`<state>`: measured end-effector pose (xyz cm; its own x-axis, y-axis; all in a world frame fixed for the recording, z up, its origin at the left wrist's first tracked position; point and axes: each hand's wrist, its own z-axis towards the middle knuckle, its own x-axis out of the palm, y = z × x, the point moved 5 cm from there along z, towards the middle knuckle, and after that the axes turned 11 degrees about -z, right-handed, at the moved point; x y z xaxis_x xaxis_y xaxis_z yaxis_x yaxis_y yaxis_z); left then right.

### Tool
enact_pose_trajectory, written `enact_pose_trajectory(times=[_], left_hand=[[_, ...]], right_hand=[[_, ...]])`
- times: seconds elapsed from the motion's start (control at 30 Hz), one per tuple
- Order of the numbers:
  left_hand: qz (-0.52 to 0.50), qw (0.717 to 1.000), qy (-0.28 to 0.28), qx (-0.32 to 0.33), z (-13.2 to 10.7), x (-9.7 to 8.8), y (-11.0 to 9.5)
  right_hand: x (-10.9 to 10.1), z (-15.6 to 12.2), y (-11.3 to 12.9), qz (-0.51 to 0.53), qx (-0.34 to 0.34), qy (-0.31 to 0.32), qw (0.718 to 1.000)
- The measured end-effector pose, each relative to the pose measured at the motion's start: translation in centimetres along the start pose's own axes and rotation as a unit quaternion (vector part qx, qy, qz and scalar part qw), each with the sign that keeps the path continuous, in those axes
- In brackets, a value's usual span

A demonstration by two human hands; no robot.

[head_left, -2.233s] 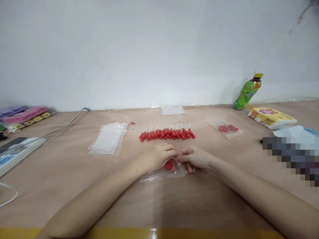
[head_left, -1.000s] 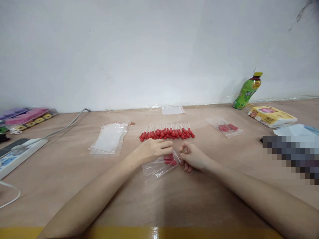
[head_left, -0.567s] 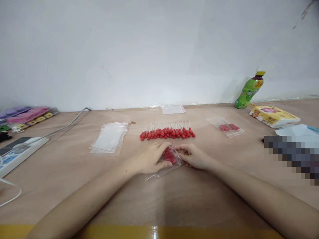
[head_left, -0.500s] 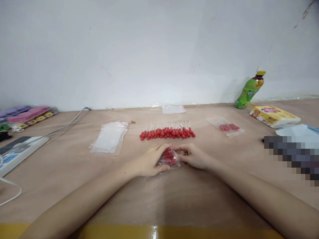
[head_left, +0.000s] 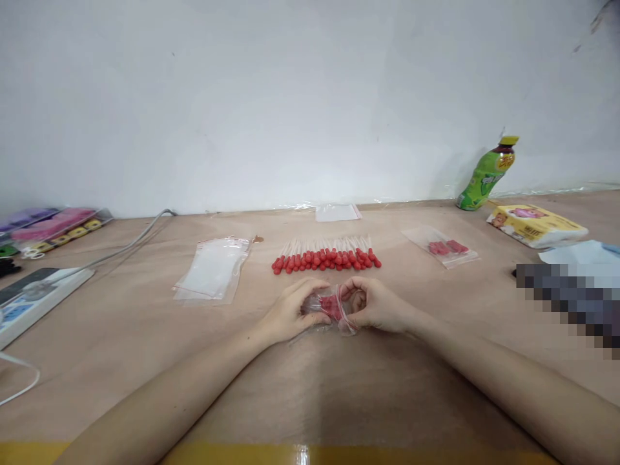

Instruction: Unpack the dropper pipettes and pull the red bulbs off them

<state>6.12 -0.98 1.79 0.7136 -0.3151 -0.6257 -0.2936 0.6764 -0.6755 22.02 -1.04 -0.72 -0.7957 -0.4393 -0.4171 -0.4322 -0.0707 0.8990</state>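
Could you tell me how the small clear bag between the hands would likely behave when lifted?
The small clear bag looks thin and crinkled between the left hand and right hand, so probably floppy. Its few red pieces suggest it is light. The glossy film may be slippery.

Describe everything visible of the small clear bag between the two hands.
The small clear bag is thin, glossy, see-through plastic, crinkled, with a faint red line near its right end. Red pieces show bunched inside it; their number cannot be told. It sits low over the wooden table, just nearer the person than the row of red-tipped sticks. The left hand grips its left side and the right hand its right, with curled fingers.
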Motion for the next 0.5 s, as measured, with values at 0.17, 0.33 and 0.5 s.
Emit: enact_pose_trajectory(times=[0.17, 0.33, 0.5], left_hand=[[-0.011, 1.0, 0.004, 0.027, 0.07, 0.13, -0.39], [-0.023, 0.998, 0.031, 0.042, 0.06, 0.37, -0.78], [-0.026, 0.998, 0.047, 0.023, -0.09, 0.38, -0.63]], right_hand=[[0.63, 0.07, 0.26, -0.016, -0.07, 0.024, 0.997], [0.73, 0.43, 0.01, -0.063, -0.093, -0.005, 0.994], [-0.21, 0.4, 0.13, -0.008, -0.066, -0.017, 0.998]])
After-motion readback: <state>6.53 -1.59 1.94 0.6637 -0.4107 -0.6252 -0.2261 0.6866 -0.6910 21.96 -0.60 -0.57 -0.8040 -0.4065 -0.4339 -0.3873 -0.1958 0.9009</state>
